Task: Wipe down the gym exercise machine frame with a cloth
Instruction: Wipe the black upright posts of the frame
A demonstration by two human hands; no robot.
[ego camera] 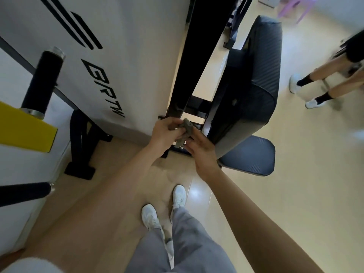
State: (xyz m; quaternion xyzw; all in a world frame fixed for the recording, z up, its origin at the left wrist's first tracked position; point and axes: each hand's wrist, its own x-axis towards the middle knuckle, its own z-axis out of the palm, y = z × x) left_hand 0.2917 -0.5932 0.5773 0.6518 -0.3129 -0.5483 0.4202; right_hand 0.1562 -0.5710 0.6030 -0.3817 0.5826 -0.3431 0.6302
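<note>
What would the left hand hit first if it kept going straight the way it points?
The left hand grips the cloth; just beyond, it would likely meet the black frame near its foot, though depth is unclear.

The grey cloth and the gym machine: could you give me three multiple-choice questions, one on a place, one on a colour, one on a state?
1. Where is the cloth? A held between the left hand and right hand; B tucked in a pocket; C draped over a shoulder.
2. What colour is the seat pad? A red; B dark blue; C green.
3. How is the left hand? A flat and empty; B curled, pinching the cloth; C gloved.
Answers: 1 A, both hands grasp it near the black frame; 2 B, its cover looks dark blue; 3 B, its fingers bunch the cloth.
</note>
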